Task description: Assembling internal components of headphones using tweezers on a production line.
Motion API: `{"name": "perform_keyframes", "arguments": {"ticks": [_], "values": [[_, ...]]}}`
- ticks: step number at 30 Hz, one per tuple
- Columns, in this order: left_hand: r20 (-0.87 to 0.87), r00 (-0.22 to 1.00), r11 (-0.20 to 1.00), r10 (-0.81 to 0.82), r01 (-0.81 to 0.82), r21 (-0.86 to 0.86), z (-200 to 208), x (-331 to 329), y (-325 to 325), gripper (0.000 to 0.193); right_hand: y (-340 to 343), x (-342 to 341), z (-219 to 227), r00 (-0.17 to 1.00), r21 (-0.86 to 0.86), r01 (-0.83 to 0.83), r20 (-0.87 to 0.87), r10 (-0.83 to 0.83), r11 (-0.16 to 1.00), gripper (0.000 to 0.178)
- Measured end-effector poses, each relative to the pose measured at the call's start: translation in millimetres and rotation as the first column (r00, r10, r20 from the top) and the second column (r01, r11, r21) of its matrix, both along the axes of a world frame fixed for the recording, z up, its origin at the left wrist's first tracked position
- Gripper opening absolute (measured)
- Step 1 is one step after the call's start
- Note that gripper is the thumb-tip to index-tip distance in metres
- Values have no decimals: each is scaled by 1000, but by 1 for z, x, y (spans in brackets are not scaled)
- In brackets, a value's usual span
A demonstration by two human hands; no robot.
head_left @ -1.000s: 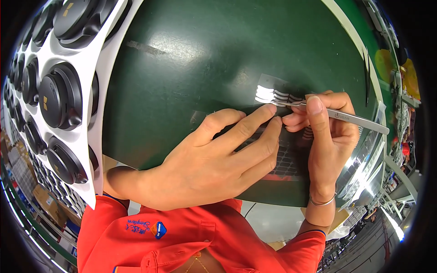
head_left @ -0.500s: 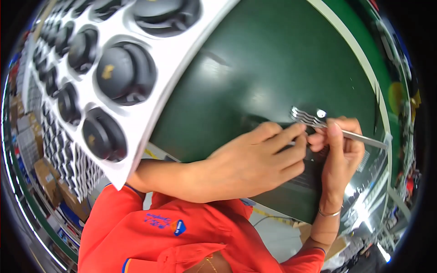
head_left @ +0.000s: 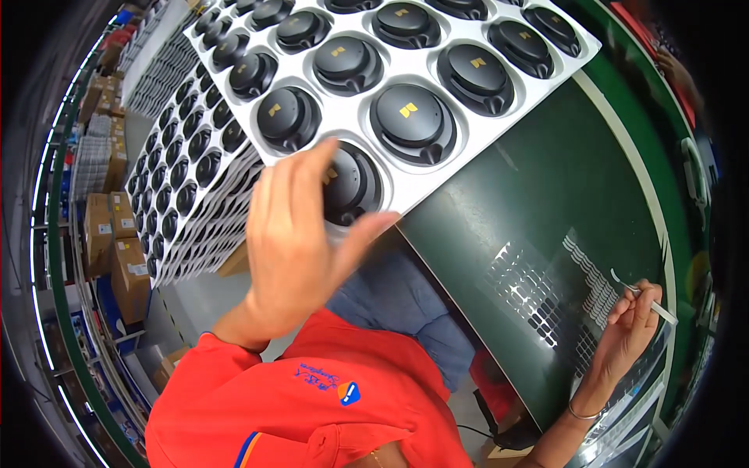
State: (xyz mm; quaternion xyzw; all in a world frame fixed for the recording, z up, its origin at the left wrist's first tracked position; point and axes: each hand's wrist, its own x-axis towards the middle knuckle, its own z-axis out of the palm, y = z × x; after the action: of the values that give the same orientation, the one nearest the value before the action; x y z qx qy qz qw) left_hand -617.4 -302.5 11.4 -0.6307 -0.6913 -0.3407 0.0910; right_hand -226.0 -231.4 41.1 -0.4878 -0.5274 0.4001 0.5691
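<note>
My left hand [head_left: 289, 242] is open over the near corner of a white tray [head_left: 398, 191], fingers and thumb spread around a round black device [head_left: 351, 187]. Whether the fingertips touch that device cannot be made out. At the right, my right hand [head_left: 633, 326] is closed on slim metal tweezers [head_left: 663, 313], and a thin curved strip [head_left: 619, 278] shows at the far end of them. Just left of that hand, rows of wavy strips [head_left: 593, 285] and a clear sheet of small shiny pieces [head_left: 527, 292] lie on the green table [head_left: 577, 164].
Several more black devices [head_left: 409, 117] with yellow marks sit in the tray's round pockets. A tall stack of similar trays [head_left: 211, 226] stands at the left, with cardboard boxes [head_left: 129, 273] beyond. Another person's arm [head_left: 675, 74] shows at the far right.
My left hand has moved away from my right hand and over to the tray. The view has swung left, showing more of the tray. The tweezers remain in my right hand.
</note>
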Motion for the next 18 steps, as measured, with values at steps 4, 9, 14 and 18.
{"name": "perform_keyframes", "arguments": {"ticks": [4, 9, 14, 18], "values": [[-94, 986, 985, 137, -145, -91, 2, -10, -2, 72, -4, -7, 10, 999, 34, -32, -1, 32, 999, 24], [-163, 973, 959, 164, -196, -203, 7, -4, -2, 77, -12, -10, 11, 997, 37, -74, -6, 74, 997, 22], [-154, 976, 947, 152, -188, -261, 9, 1, 0, 82, -19, -8, 16, 998, 48, -61, -14, 62, 997, 22], [-118, 990, 939, 74, -108, -325, 15, -3, 3, 81, -24, -6, 21, 998, 63, -54, -26, 55, 997, 22]]}}
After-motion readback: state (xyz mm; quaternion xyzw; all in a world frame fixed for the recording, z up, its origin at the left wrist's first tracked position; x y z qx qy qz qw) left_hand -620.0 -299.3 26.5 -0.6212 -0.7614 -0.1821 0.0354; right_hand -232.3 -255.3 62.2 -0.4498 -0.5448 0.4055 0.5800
